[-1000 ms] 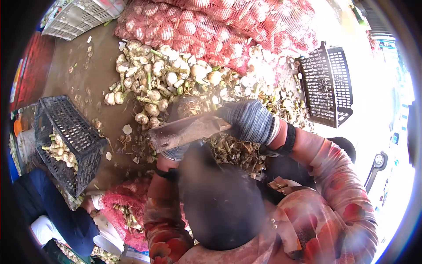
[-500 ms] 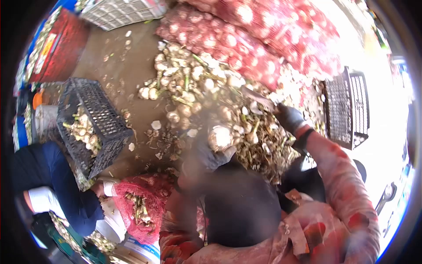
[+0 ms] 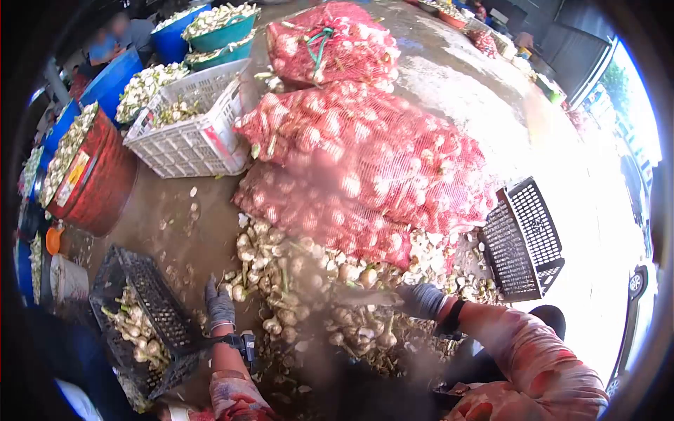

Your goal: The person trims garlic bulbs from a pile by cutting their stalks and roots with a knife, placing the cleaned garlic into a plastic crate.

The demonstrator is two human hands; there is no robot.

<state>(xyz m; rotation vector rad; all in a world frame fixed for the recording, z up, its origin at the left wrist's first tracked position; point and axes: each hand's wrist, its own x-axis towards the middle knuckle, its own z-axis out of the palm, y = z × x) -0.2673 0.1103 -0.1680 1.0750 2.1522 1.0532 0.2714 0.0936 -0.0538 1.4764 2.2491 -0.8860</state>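
Note:
My right hand (image 3: 423, 300), in a grey glove, is closed round the handle end of a broad knife (image 3: 366, 297), its blade pointing left over the pile of garlic bulbs (image 3: 284, 270). On the left, my gloved left hand (image 3: 220, 306) is stretched out over the ground between the pile and a tilted black crate (image 3: 151, 302) holding garlic. Nothing shows in its fingers. A blurred smear covers part of the pile.
Red mesh sacks of garlic (image 3: 365, 158) lie behind the pile. Another black crate (image 3: 523, 238) stands at the right. A white crate (image 3: 189, 151), a red tub (image 3: 105, 186) and blue tubs (image 3: 112, 83) are at the upper left, with people behind.
The view has tilted up. My left hand held a garlic bulb half a second ago; now it is away to the left without it. My right hand still has the knife.

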